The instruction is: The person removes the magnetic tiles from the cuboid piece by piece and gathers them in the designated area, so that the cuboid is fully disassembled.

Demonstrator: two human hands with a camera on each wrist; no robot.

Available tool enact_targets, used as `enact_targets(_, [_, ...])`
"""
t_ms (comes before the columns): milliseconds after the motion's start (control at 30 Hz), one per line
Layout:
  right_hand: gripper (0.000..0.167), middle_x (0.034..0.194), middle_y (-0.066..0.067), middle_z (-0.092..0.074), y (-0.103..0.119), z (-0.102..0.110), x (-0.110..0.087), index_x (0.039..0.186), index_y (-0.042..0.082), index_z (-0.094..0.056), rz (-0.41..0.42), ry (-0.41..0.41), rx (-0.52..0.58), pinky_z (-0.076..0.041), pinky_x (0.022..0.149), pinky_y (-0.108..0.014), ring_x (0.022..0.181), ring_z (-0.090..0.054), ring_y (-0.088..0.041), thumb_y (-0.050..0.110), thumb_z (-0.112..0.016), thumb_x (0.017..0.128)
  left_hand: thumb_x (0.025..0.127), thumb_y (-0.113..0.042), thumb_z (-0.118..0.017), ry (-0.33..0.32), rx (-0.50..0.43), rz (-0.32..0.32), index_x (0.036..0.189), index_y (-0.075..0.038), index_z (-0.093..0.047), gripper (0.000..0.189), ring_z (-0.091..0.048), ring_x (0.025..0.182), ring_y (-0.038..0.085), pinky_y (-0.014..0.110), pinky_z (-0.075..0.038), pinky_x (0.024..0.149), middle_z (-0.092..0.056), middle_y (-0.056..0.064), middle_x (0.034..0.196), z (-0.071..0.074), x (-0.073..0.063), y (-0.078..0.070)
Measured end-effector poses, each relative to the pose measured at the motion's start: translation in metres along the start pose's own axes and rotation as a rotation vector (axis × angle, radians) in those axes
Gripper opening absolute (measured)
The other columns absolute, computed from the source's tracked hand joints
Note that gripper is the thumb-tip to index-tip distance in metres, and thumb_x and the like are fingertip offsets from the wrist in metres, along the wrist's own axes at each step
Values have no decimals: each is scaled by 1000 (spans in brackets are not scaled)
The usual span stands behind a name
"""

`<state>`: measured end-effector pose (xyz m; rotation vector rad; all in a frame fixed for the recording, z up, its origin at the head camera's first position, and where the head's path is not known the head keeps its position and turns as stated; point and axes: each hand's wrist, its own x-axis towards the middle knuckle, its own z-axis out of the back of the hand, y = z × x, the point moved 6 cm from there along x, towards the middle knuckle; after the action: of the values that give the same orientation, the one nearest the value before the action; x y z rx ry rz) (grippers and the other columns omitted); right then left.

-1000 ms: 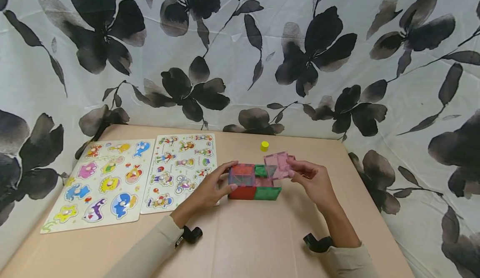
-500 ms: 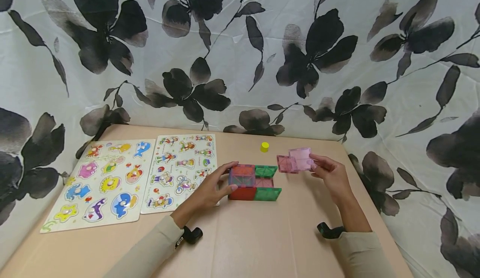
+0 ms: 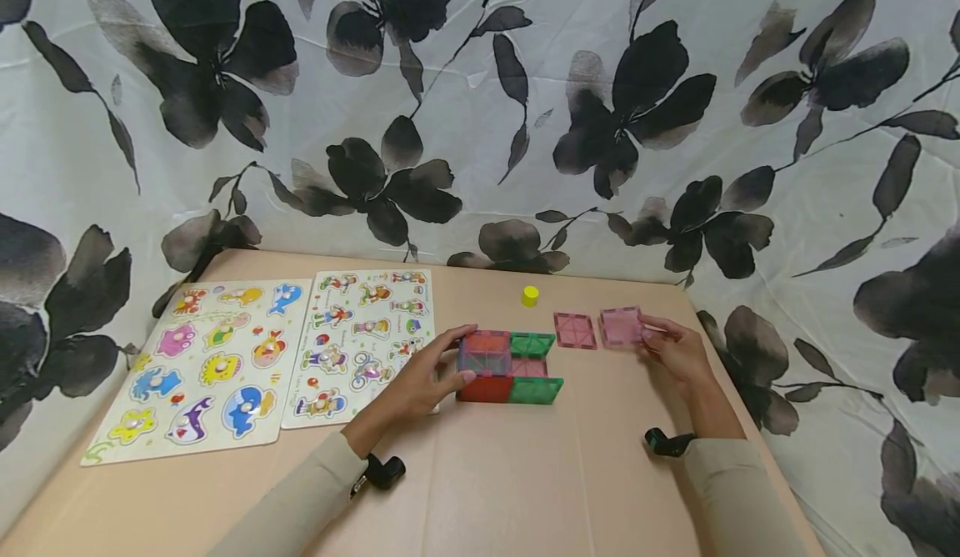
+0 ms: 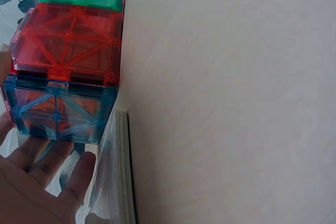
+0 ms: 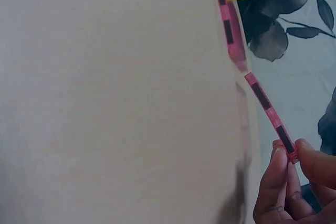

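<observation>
A box of see-through magnetic tiles [image 3: 483,386] stands mid-table, with red and blue tiles at its left and green ones at its right. My left hand [image 3: 420,378] holds its left end, thumb at the near corner and index finger at the far one. In the left wrist view, fingers [image 4: 50,169] touch the blue end tile [image 4: 60,111]. My right hand [image 3: 678,353] pinches a pink magnetic tile [image 3: 620,326] by its right edge, between thumb and fingers. The right wrist view shows this tile tilted. Just left of it, another pink tile [image 3: 575,330] lies on the table.
A small yellow cylinder [image 3: 530,295] stands behind the pink tiles. Two picture boards [image 3: 273,357] with cartoon figures lie at the left, one close to my left hand. Flowered cloth [image 3: 480,123] hangs along the table's back edge.
My right hand has moved right and lowered, drawing its pink tile away from the box. The two pink tiles overlapped in view before and now appear side by side. My left hand stays put.
</observation>
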<state>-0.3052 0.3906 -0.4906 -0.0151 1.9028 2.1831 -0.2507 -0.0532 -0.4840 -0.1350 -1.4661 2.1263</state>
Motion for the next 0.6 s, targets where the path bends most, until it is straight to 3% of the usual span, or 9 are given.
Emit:
enact_targets(133, [46, 99, 3, -79, -6, 3, 3, 150, -2, -56, -31, -12, -54, -64, 77, -21, 80, -75, -5, 7, -64, 106, 103, -22, -72, 4, -6, 9, 164, -28, -37, 70, -43, 155, 35, 64, -37, 125, -45, 4, 167, -1, -1, 0])
enact_targets(300, [42, 135, -15, -70, -1, 4, -5, 150, 6, -60, -1, -79, -360, -60, 76, -15, 105, -70, -16, 15, -61, 109, 103, -23, -72, 4, 0, 10, 165, -25, -37, 71, -43, 155, 34, 63, -37, 125, -45, 3, 167, 0, -1, 0])
enact_targets(400, [39, 146, -20, -63, 13, -1, -17, 146, 10, -64, 93, -117, -524, -53, 76, -9, 121, -64, -30, 17, -63, 108, 103, -22, -72, -3, 8, 3, 165, -21, -37, 71, -44, 154, 33, 63, -38, 125, -46, 2, 167, 0, 0, 0])
enact_targets(467, [38, 145, -20, -65, 24, -9, -28, 144, 11, -67, 182, -114, -575, -51, 76, -8, 125, -63, -36, 17, -66, 106, 103, -21, -72, -7, 9, 0, 165, -21, -38, 71, -45, 154, 33, 63, -38, 125, -46, 2, 166, 1, 0, -1])
enact_targets(600, [37, 138, -13, -71, 43, -35, -54, 139, 14, -70, 356, -33, -635, -50, 82, -7, 120, -67, -32, 19, -73, 102, 103, -20, -72, -6, 7, 1, 164, -24, -38, 70, -44, 154, 32, 63, -39, 125, -46, 1, 167, 1, 1, 0])
